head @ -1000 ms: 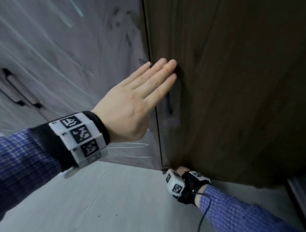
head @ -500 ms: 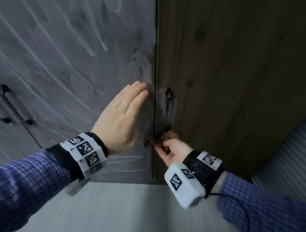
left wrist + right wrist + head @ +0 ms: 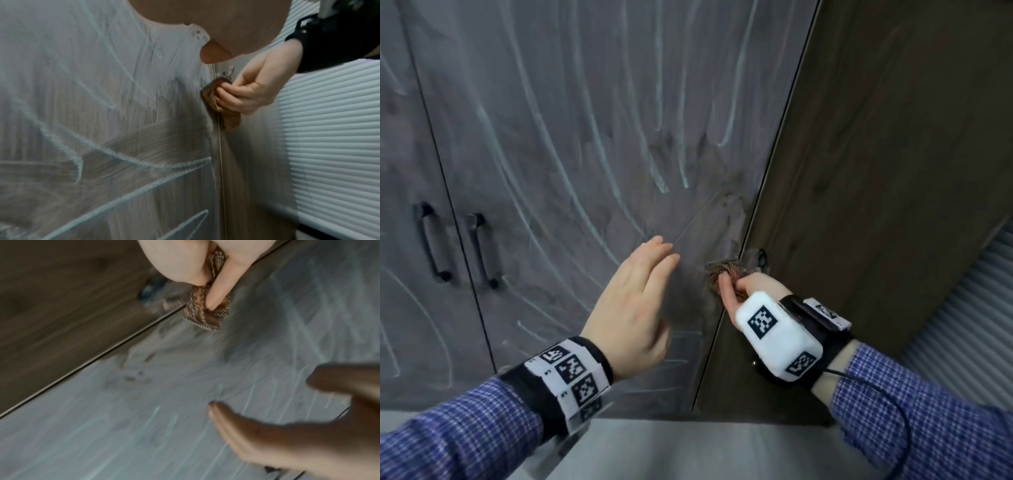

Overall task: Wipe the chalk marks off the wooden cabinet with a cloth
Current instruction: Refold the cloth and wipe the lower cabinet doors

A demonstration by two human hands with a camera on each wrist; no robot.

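The wooden cabinet door (image 3: 585, 144) is covered in pale chalk streaks (image 3: 599, 137), with smeared darker patches near its right edge. My right hand (image 3: 736, 287) grips a bunched brown woven cloth (image 3: 722, 270) against the seam between this door and the clean dark door (image 3: 876, 171). The same cloth (image 3: 218, 104) shows in the left wrist view, and as cloth (image 3: 205, 309) in the right wrist view, pinched between thumb and fingers. My left hand (image 3: 640, 287) is held flat with straight fingers just left of the cloth, holding nothing.
Two dark handles (image 3: 455, 246) sit on the chalked doors at left, and a small handle (image 3: 761, 257) is on the dark door beside the cloth. A ribbed white panel (image 3: 969, 315) stands at right. Grey floor (image 3: 688, 448) runs below the cabinet.
My right hand has risen with the cloth from the cabinet's base to the door seam. My left hand has moved down and left, away from the seam.
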